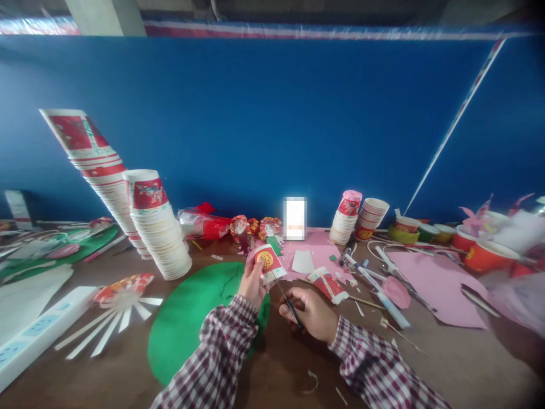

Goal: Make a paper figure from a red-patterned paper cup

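"Cups?"
"Nested in stacks on your bench, before a blue panel."
"And the card?"
"Pinched in your left grip, over the bench; your right grip wraps scissors."

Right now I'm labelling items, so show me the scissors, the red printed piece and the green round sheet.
Scissors (288, 301): head view, on their dark middle.
Red printed piece (268, 261): head view, on its yellow emblem.
Green round sheet (187, 324): head view, on its uncovered surface.
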The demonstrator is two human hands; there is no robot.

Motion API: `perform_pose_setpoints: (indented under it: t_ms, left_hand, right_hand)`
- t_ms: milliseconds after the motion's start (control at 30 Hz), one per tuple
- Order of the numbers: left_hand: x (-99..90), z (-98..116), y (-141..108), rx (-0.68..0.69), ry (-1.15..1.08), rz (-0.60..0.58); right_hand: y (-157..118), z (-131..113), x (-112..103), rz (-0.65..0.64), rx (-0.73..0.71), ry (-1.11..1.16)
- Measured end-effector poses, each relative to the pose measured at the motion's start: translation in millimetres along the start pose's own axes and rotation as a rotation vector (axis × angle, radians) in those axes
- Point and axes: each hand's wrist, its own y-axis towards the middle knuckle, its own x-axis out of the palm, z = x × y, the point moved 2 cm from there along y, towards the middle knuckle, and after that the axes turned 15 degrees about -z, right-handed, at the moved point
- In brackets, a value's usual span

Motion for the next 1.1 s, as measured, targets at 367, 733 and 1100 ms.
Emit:
perform_pose_setpoints:
  t_ms: [367, 733, 1100]
  left_hand:
    - [-3.0, 3.6, 1.5, 0.105, 0.134, 0.012]
    - [-8.7, 6.2, 3.8, 0.162, 0.196, 0.003]
    - [-8.1, 9.8, 2.2, 0.184, 0.208, 0.043]
  right_hand:
    - [0.0, 0.6, -0.9, 0.021, -0.061, -0.035]
    - [-0.7, -2.3, 1.6, -0.007, -0.084, -0.001]
    - [1.0, 2.3, 0.8, 0.001, -0.104, 0.017]
